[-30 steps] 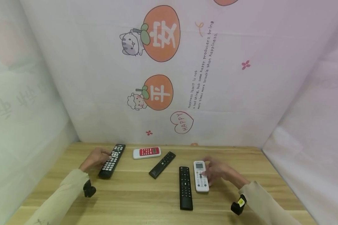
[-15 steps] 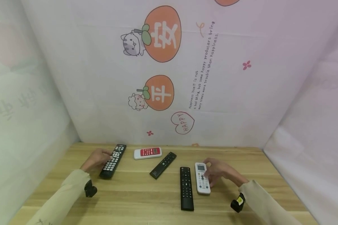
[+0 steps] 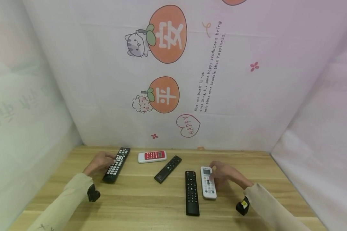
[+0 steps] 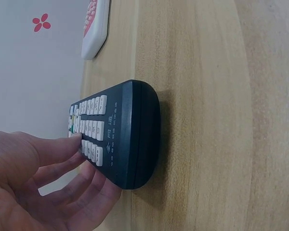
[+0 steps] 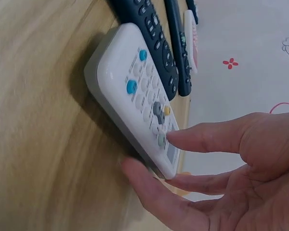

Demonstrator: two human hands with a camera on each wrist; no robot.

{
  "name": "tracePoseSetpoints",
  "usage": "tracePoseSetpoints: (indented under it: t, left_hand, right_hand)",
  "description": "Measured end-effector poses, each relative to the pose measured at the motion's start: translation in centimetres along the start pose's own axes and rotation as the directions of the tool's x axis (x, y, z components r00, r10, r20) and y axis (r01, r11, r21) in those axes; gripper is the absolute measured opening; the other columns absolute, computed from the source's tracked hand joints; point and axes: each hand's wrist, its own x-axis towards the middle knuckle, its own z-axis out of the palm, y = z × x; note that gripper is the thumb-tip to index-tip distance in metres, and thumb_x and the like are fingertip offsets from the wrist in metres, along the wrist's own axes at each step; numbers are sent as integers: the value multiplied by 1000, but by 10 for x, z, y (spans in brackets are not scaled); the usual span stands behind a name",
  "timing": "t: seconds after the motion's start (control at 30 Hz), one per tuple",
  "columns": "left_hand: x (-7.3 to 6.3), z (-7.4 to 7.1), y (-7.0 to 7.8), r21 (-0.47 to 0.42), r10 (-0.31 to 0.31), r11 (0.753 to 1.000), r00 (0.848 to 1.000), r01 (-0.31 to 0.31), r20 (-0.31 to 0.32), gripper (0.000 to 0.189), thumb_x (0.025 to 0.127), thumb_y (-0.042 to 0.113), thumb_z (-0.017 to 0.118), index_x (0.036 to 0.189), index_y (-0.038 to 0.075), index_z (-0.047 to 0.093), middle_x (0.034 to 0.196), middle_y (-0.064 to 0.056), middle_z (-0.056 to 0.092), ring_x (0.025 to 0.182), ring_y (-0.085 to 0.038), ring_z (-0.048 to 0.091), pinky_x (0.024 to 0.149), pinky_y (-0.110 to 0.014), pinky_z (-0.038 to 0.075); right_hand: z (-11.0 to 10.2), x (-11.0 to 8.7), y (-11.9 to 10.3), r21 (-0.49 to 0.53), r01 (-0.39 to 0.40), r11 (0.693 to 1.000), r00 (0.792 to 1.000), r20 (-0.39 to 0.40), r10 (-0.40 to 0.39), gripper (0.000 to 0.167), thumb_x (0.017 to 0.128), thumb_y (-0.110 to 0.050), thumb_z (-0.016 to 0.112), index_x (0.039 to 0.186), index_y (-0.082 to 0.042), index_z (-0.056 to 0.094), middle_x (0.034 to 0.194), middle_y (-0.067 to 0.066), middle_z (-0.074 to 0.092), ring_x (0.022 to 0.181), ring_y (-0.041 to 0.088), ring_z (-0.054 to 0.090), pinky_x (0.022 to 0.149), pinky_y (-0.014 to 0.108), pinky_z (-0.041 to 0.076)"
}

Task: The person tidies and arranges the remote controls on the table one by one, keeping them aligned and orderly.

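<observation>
Across the pale wood surface (image 3: 144,202), two remotes are engaging your hands, described here from longer to shorter. The white-keyed black remote (image 3: 117,166) is sitting at the left, and your left grip (image 3: 102,161) is pinching it, the thumb bearing on the white keys (image 4: 98,130), the fingers tucking in along the left edge. Its long axis is running obliquely, the lettered end facing you, the other pointing away and rightward. You are probably handling something light and stiff, its smooth casing inclining to slide; the long edges near mid-length are offering the surest hold. The white remote (image 3: 208,186) is sitting at the right, just beside an all-black remote (image 3: 192,192); your right grip (image 3: 222,171) is grasping its far half, thumb on the face. Its long axis is running almost straight away from you, leaning slightly left, the screen (image 3: 207,172) pointing farthest. This casing is likely feeling light, rigid and slippery; its side walls are suiting your hold, sparing the screen and the small blue keys (image 5: 131,87).
</observation>
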Motion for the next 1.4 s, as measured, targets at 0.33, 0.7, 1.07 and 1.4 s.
tracePoseSetpoints:
  t: [0.33,0.7,1.07,1.4]
  left_hand:
    - [-1,-3,3,26,-2,1000,1000,1,28,47,99,7,60,139,-16,54,120,-30,66,96,-29,67,79,-40,62]
    - [-3,-3,4,13,11,1000,999,-12,30,47,99,7,60,139,-17,54,118,-30,66,95,-28,66,78,-38,61]
    - [0,-1,3,28,11,1000,1000,-11,12,44,97,4,60,136,-17,57,114,-28,68,92,-26,65,75,-36,61]
    - [-1,-3,3,27,36,999,999,-36,21,45,99,7,61,136,-18,56,117,-30,67,94,-28,66,78,-39,62]
  right_hand:
    - [5,10,-9,-211,179,961,965,-154,-214,36,95,-8,72,125,10,63,113,23,68,96,31,66,81,47,60]
    - [28,20,-27,-243,390,888,889,-151,-431,32,90,-18,82,117,-1,73,117,16,72,110,34,67,95,53,57]
    - [46,30,-30,-202,477,855,870,-34,-493,37,84,-22,88,113,-3,73,109,11,72,103,28,67,91,51,58]
    - [47,45,-29,-167,464,870,878,-45,-477,28,89,-14,82,113,-3,73,113,13,74,108,31,69,97,53,57]
